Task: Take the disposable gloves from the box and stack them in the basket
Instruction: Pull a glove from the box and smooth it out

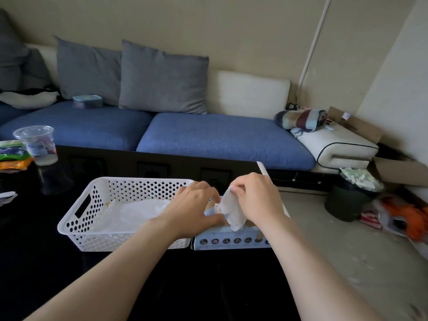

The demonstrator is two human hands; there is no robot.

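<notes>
A white perforated basket [92,205] stands on the dark table with pale translucent gloves [139,212] lying flat inside it. Right beside it sits the light blue glove box [231,240], its front printed with round icons. My right hand [257,198] pinches a crumpled white glove [231,212] above the box. My left hand [196,207] rests on the box top at the basket's right rim, fingers touching the same glove's lower part. Most of the box top is hidden by my hands.
A clear plastic cup [38,142] and colourful packets [12,154] stand at the table's left. A blue sofa [208,135] with grey pillows runs behind the table. A full dark bin [352,198] and litter lie on the floor at the right.
</notes>
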